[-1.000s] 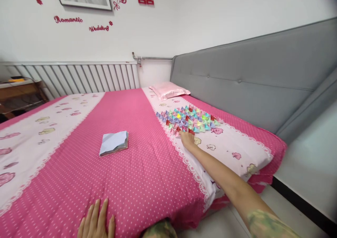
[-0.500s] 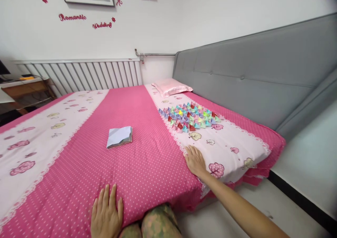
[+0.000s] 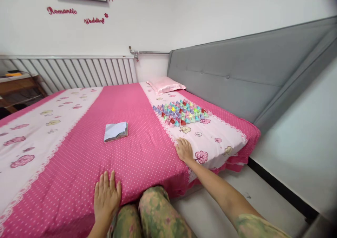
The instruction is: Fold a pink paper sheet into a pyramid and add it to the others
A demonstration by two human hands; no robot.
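Note:
My left hand (image 3: 106, 193) lies flat on the pink dotted bedspread (image 3: 142, 160) near its front edge, fingers stretched out and holding nothing. Farther right, my right hand (image 3: 184, 150) rests palm down where the pink part meets the pale, tree-printed strip; it too is empty. Just beyond the right hand stand several small folded paper pieces (image 3: 181, 112) in many colours, grouped close together. A stack of pale paper sheets (image 3: 116, 130) with uneven edges sits on the pink part, ahead of and between both hands.
A pink pillow (image 3: 165, 85) lies at the far end by the grey padded headboard (image 3: 216, 69). Behind the bed runs a white radiator (image 3: 86, 71). At the far left is a wooden table (image 3: 18, 84). My knees (image 3: 155, 210) touch the bed's front edge.
The view has shifted slightly, so more of my legs and right sleeve shows. Both hands stay flat on the bed, and the papers have not moved on it.

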